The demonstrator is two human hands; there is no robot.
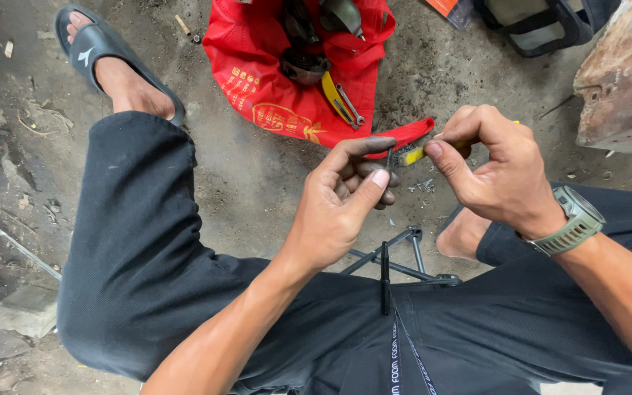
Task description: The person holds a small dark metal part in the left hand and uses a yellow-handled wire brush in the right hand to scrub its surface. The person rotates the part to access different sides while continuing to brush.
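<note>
My left hand [345, 194] pinches a small dark metal part [390, 159] between thumb and fingers, held up over the floor. Close beside it on the right, my right hand [495, 164] grips a tool with a yellow handle [412, 154], its tip touching the dark part. A green watch [578, 219] sits on my right wrist. I sit low, with black trousers [140, 241] on both legs. A thin black rod [385, 278] rests upright against my lap.
A red bag [272, 88] lies open on the dirty concrete floor ahead, holding wrenches [345, 106] and other metal parts. My sandalled foot [111, 66] is at top left. A rusty metal body [623, 80] stands at right, a dark bag [535, 25] behind.
</note>
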